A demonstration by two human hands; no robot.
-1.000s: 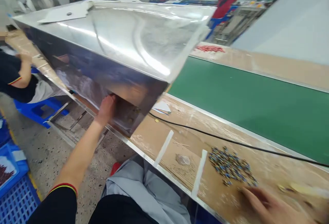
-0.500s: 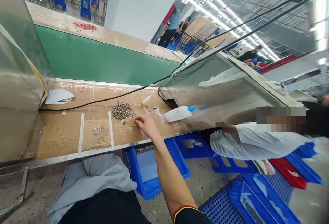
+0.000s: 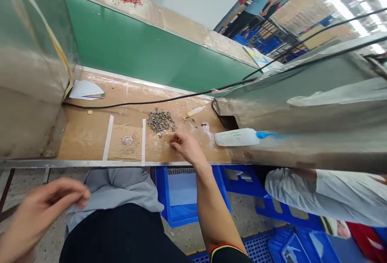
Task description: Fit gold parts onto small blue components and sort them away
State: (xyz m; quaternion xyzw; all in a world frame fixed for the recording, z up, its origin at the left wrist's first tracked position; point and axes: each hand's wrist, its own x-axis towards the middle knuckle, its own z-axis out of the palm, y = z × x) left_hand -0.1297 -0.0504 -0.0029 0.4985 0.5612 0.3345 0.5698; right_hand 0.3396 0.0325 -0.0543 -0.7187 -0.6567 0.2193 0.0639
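Observation:
My right hand (image 3: 188, 147) is over the brown worktop, its thumb and fingertips pinched together. Whatever lies between those fingertips is too small to make out. Just beyond them is a loose pile of small shiny beads or metal pieces (image 3: 159, 120), blue and gold in colour. My left hand (image 3: 50, 210) is off the table at the lower left, a little blurred. Its fingers curl in towards the thumb, and I cannot see whether anything is between them.
A white squeeze bottle with a blue tip (image 3: 237, 137) lies at the right by a metal partition (image 3: 317, 134). Left of the pile, a small clear round dish (image 3: 127, 140) sits between white strips. A black cable (image 3: 151, 102) crosses behind. A blue bin (image 3: 183, 210) stands below the edge.
My left hand has come into view at the lower left. My right hand stays pinched near the pile. The view has turned and tilted down, and the co-worker at the right shows less.

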